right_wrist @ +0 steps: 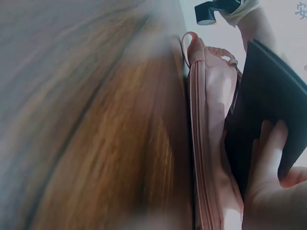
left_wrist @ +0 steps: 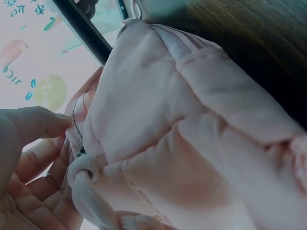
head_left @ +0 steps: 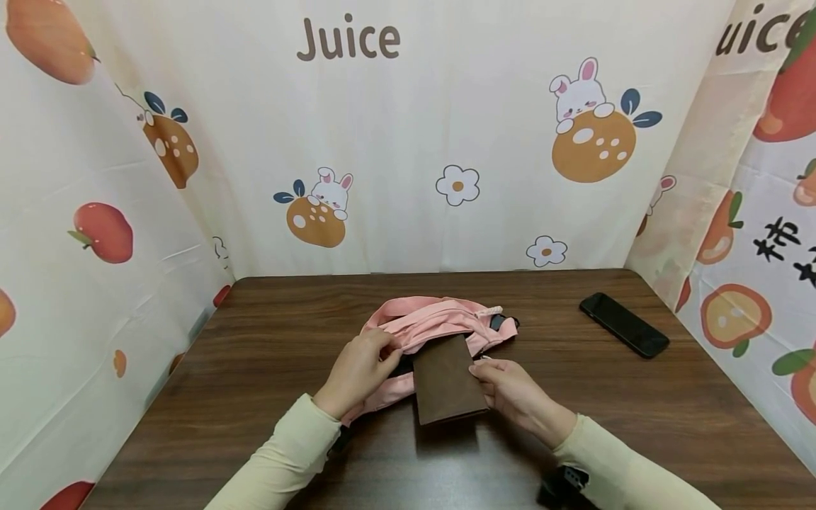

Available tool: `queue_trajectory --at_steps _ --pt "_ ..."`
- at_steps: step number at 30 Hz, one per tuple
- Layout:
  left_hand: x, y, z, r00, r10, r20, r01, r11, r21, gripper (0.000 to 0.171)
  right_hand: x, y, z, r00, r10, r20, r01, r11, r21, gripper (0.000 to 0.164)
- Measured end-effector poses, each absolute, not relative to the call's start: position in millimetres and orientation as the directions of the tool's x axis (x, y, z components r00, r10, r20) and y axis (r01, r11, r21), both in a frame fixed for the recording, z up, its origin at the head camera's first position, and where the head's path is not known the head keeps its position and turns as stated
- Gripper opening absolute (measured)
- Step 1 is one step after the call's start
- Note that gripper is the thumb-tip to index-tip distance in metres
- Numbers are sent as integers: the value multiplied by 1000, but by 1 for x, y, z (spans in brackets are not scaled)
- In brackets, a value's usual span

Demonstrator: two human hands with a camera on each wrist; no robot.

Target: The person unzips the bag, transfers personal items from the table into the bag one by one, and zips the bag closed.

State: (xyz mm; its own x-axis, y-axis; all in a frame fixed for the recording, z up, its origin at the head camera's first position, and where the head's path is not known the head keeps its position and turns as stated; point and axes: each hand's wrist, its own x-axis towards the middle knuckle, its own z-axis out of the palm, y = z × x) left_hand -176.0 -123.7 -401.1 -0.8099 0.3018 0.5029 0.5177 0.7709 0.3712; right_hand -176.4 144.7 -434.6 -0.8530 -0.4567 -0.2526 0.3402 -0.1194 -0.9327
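Brown item: A flat, brown, rectangular item with a leather look (head_left: 448,386) sits just left of the right fingertips, its far end inside the mouth of a soft pink fabric bag (head_left: 440,319), its near end jutting out toward the person.
Right fingers: The bare right hand (head_left: 519,397) pinches the item's right edge, thumb on the upper face and fingers beneath.
Left fingers: The bare left hand (head_left: 360,368) pinches the bag's pink edge between thumb and fingertips, to the left of the brown item; the left wrist view shows the other fingers loosely bent below.
Hands and sleeves: Both forearms, in pale cream sleeves (head_left: 287,446), reach forward and inward from the near side, wrists low over the table.
Pink bag: It lies between and beyond the two sets of fingers, a thick pale cord (left_wrist: 88,201) hanging beside the left fingers.
Black phone: A slim black smartphone (head_left: 623,324) lies beyond and right of the right fingers, well apart from them.
Table: Dark brown wood-grain (head_left: 268,340) spreads beneath both hands.
Backdrop: White fruit-and-rabbit-print curtains (head_left: 408,127) hang beyond the fingers.
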Motion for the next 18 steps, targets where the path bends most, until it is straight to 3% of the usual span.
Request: queue_trajectory --at_steps 10,18 --pt "-176 -122 -400 -804 305 510 523 771 364 21 -182 135 -436 -868 -426 -257 349 -153 -925 15" --pt "-176 -121 -400 -814 303 495 514 773 373 20 -194 141 -438 -835 -444 -326 350 28 -936 8"
